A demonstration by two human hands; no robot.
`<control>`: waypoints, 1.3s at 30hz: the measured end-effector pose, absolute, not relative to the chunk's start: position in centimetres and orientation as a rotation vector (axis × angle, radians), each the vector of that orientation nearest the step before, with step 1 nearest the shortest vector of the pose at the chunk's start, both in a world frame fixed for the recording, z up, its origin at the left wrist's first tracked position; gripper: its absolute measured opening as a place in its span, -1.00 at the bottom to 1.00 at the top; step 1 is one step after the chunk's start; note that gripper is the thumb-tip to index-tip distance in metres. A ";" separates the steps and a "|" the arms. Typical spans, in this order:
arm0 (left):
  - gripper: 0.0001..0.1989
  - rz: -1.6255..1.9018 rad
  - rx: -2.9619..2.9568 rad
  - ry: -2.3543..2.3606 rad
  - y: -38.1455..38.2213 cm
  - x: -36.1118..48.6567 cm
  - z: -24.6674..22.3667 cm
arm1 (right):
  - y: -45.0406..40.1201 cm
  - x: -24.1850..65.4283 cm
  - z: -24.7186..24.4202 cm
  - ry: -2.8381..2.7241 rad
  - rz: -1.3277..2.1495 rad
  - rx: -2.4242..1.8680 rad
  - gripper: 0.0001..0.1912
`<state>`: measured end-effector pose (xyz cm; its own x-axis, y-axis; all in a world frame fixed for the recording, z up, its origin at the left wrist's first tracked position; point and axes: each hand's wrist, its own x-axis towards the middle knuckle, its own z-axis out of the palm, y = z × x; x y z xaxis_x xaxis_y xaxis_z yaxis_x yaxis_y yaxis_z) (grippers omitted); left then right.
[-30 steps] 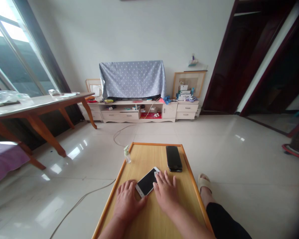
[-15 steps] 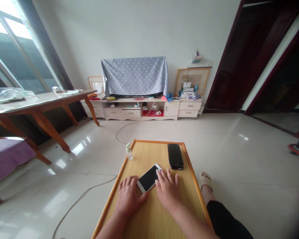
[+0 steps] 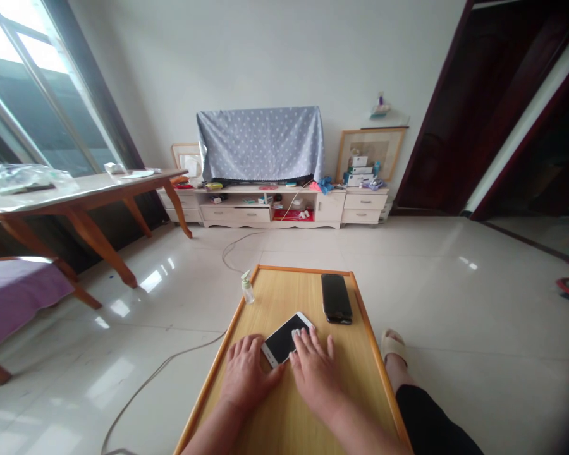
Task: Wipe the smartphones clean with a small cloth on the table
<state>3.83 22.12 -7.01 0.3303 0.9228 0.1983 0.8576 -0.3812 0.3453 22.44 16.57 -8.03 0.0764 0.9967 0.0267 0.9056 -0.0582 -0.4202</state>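
A white-framed smartphone (image 3: 281, 344) lies at a slant on the small wooden table, its dark screen facing up. My left hand (image 3: 246, 373) holds its lower-left end, with the thumb at the near edge and the fingers at the far side. Under the fingertips of my right hand (image 3: 317, 366) is a small white wipe (image 3: 296, 333), pressed on the screen; most of it is hidden. Further right lies a black smartphone (image 3: 336, 296), with another dark device partly showing beneath it. A clear pump bottle (image 3: 247, 288) stands near the left edge.
The wooden table (image 3: 284, 287) has raised orange edges. A cable (image 3: 164, 365) runs over the tiled floor on the left. My foot in a slipper (image 3: 393, 347) is right of the table. A long table (image 3: 99, 189) and a low cabinet (image 3: 239, 215) stand beyond.
My right hand has slid a little left over the screen with the white wipe. My left hand stays on the smartphone. The camera view has shifted slightly.
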 end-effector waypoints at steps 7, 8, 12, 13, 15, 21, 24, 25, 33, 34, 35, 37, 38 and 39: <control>-0.50 0.543 2.390 1.640 22.0 4.0 -6.6 | 17.2 21.8 -7.5 -1.963 0.380 -1.945 -0.44; -0.49 0.547 2.392 1.644 21.9 4.0 -6.6 | 17.7 21.9 -7.4 -1.916 0.359 -2.014 -0.43; -0.58 0.565 2.395 1.620 22.1 3.6 -7.2 | 18.1 20.3 -7.4 -1.944 0.419 -1.941 -0.42; -0.60 0.559 2.395 1.605 22.2 3.5 -7.3 | 17.8 19.8 -7.4 -1.992 0.448 -1.850 -0.42; -0.60 0.548 2.397 1.579 22.3 3.4 -7.5 | 17.6 19.1 -7.4 -2.059 0.471 -1.712 -0.43; -0.52 0.572 2.374 1.634 21.9 3.8 -6.8 | 20.7 20.0 -7.1 -1.868 0.358 -2.010 -0.45; -0.57 0.558 2.371 1.620 21.9 3.7 -6.6 | 20.9 19.1 -7.3 -1.900 0.409 -1.951 -0.43; -0.61 0.559 2.375 1.603 22.0 3.6 -6.6 | 20.6 18.6 -7.4 -1.947 0.435 -1.875 -0.42; -0.51 0.568 2.379 1.606 22.1 3.5 -6.7 | 22.4 20.2 -7.2 -1.845 0.365 -2.043 -0.45; -0.50 0.564 2.379 1.613 22.0 3.5 -6.6 | 22.7 20.4 -7.2 -1.810 0.357 -2.091 -0.45; -0.51 0.565 2.377 1.618 22.0 3.5 -6.6 | 22.7 20.2 -7.3 -1.801 0.359 -2.104 -0.45; -0.55 0.576 2.378 1.606 22.0 3.4 -6.7 | 21.9 19.1 -7.5 -1.865 0.391 -2.022 -0.43; -0.59 0.582 2.381 1.593 22.1 3.4 -6.8 | 21.2 18.4 -7.7 -1.923 0.416 -1.941 -0.43; -0.63 0.585 2.384 1.582 22.1 3.3 -6.9 | 20.5 17.8 -7.9 -1.978 0.439 -1.851 -0.42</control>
<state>3.28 22.10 -6.93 0.3413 0.9175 0.2043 0.8297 -0.3962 0.3933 17.80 20.54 -7.91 -0.0476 0.9963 0.0718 0.8723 0.0765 -0.4829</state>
